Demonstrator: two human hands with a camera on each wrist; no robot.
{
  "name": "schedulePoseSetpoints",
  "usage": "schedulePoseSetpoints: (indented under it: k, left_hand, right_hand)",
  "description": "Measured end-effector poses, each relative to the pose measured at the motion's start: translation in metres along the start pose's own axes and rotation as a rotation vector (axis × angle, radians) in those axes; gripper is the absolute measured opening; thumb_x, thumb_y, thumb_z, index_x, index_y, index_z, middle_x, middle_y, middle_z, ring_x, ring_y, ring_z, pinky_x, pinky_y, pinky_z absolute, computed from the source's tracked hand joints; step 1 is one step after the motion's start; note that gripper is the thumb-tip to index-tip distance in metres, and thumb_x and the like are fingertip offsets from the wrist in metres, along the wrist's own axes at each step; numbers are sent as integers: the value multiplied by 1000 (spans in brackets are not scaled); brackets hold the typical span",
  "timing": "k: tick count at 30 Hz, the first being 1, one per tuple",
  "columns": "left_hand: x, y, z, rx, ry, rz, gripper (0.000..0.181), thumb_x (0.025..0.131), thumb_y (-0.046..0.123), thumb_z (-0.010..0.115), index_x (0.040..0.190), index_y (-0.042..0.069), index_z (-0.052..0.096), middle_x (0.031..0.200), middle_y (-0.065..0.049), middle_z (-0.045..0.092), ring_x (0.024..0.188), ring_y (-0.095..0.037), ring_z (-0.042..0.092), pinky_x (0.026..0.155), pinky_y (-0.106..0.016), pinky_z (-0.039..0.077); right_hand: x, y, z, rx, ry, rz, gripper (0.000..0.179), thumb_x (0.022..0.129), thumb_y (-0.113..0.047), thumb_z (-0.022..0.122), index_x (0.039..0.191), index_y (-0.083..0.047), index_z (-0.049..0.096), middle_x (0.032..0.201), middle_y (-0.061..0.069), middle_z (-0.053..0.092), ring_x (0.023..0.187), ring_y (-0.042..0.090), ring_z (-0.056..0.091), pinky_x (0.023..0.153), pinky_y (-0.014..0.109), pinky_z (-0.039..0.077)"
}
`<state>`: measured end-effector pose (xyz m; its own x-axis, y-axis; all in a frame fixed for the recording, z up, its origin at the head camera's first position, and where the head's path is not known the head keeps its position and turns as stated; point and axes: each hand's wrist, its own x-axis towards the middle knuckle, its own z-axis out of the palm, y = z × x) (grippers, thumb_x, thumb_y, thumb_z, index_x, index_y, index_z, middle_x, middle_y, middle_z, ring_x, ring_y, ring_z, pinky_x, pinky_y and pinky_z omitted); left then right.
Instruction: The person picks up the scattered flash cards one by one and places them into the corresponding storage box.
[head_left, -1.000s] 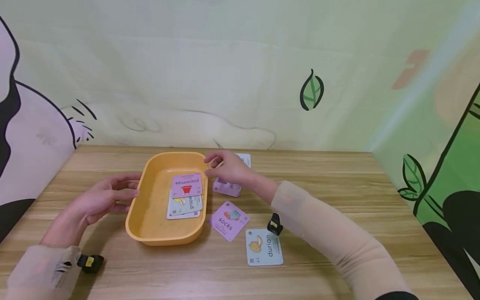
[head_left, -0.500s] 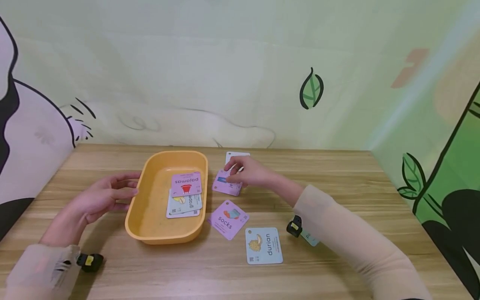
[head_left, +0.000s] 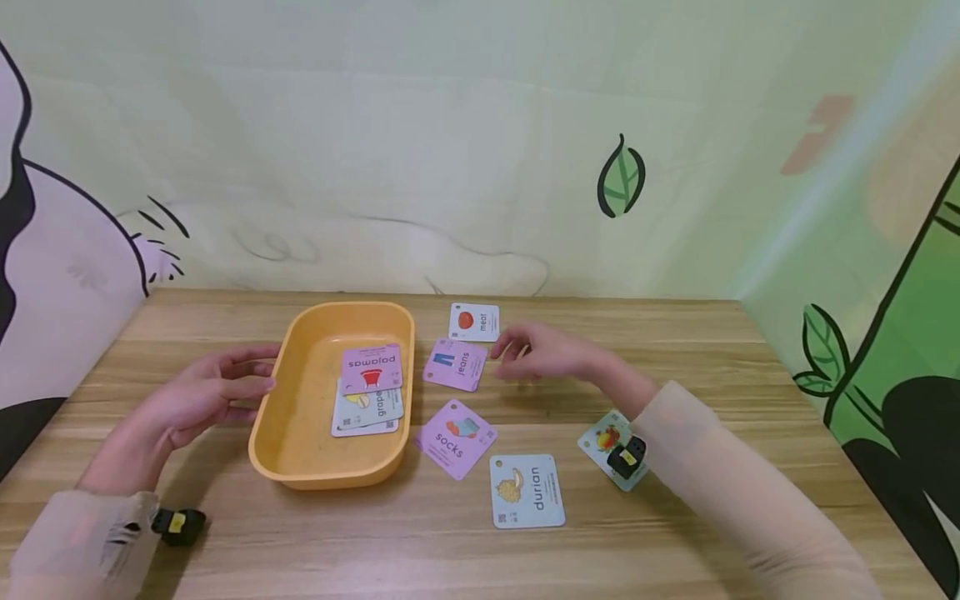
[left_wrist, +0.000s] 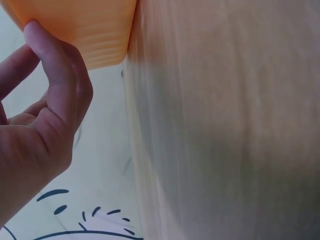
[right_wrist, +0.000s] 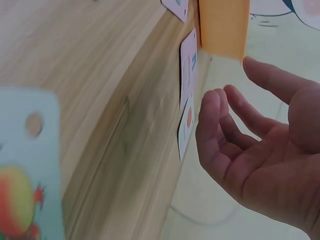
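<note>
My left hand [head_left: 217, 387] rests at the left side of a yellow plastic tray [head_left: 296, 442], its fingertips at the tray wall, as the left wrist view also shows with the thumb [left_wrist: 42, 37]. Inside the tray lie a purple pajamas card [head_left: 372, 362] and a pale blue grape card [head_left: 386, 404], overlapping another card. Loosely bent and holding nothing, my right hand [head_left: 547, 352] hovers just right of the purple jeans card [head_left: 468, 367]. Behind that card lies a white meat card [head_left: 487, 321]. In the right wrist view, thumb and fingers stand apart with a gap between them.
A purple socks card [head_left: 450, 450] lies beside the tray, partly over another purple edge. Nearer the front is a durian card [head_left: 525, 508]. A fruit card [head_left: 596, 437] lies under the right wrist camera [head_left: 627, 457]. A printed cloth wall [head_left: 480, 167] stands behind the wooden table [head_left: 360, 542].
My right hand has moved right, from the tray's right rim across the jeans card to its right side. The meat, jeans and fruit cards are uncovered. The left hand stays at the tray.
</note>
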<state>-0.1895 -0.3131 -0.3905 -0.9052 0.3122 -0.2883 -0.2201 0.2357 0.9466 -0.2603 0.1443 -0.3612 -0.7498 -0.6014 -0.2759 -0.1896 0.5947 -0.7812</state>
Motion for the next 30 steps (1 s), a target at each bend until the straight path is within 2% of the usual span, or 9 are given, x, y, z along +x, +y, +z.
schedulePoseSetpoints:
  k: [4, 8, 12, 15, 17, 20, 24, 30]
  left_hand:
    - [0, 0, 0, 4, 0, -2, 69, 105, 9, 58, 159, -8, 18, 144, -23, 43, 106, -17, 67, 87, -40, 59]
    - [0, 0, 0, 11, -1, -7, 69, 106, 10, 57, 159, -7, 17, 147, -26, 40, 106, -18, 67, 87, -41, 59]
    - [0, 0, -1, 13, 0, -6, 69, 105, 10, 57, 159, -7, 18, 144, -23, 44, 106, -18, 67, 87, -40, 59]
    - [0, -1, -1, 9, 5, 2, 68, 105, 9, 58, 158, -8, 19, 138, -16, 49, 105, -17, 68, 86, -40, 59]
    - [0, -1, 0, 6, 8, 6, 68, 105, 9, 58, 158, -9, 19, 137, -14, 50, 104, -17, 68, 86, -40, 59]
    - [1, -1, 0, 9, 10, 4, 68, 105, 10, 58, 158, -9, 20, 139, -18, 47, 104, -16, 67, 85, -39, 59]
    - [1, -2, 0, 13, 11, -4, 68, 105, 11, 58, 158, -8, 19, 145, -23, 42, 104, -16, 67, 86, -39, 59]
    - [1, -2, 0, 16, 12, -5, 68, 105, 11, 58, 158, -7, 20, 143, -21, 44, 104, -16, 67, 85, -39, 59]
  right_hand:
    - [-10, 6, -6, -58, -25, -9, 35, 96, -14, 72, 124, 4, 62, 101, 11, 64, 84, 29, 61, 76, 47, 56]
    - [-18, 15, -10, -82, -34, -46, 33, 95, -13, 74, 120, 5, 62, 99, 10, 64, 87, 28, 62, 74, 43, 57]
    - [-27, 25, -14, -127, -26, -98, 31, 93, -11, 75, 118, 5, 64, 98, 8, 63, 91, 24, 60, 76, 36, 56]
    - [-35, 33, -17, -159, -29, -133, 30, 93, -9, 75, 117, 5, 66, 99, 9, 64, 94, 24, 59, 82, 36, 54]
    - [-40, 40, -19, -177, -35, -139, 31, 92, -10, 76, 118, 4, 67, 104, 11, 66, 98, 25, 60, 86, 37, 53]
    - [-50, 49, -22, -197, -40, -128, 34, 92, -12, 77, 121, 2, 67, 112, 12, 67, 104, 27, 60, 92, 40, 52]
    - [-64, 60, -25, -223, -41, -121, 34, 90, -11, 79, 120, 0, 68, 114, 10, 68, 105, 29, 60, 95, 46, 50]
    - [-88, 70, -31, -295, -52, -116, 37, 84, -6, 82, 119, -4, 69, 117, 3, 67, 107, 27, 59, 98, 51, 48]
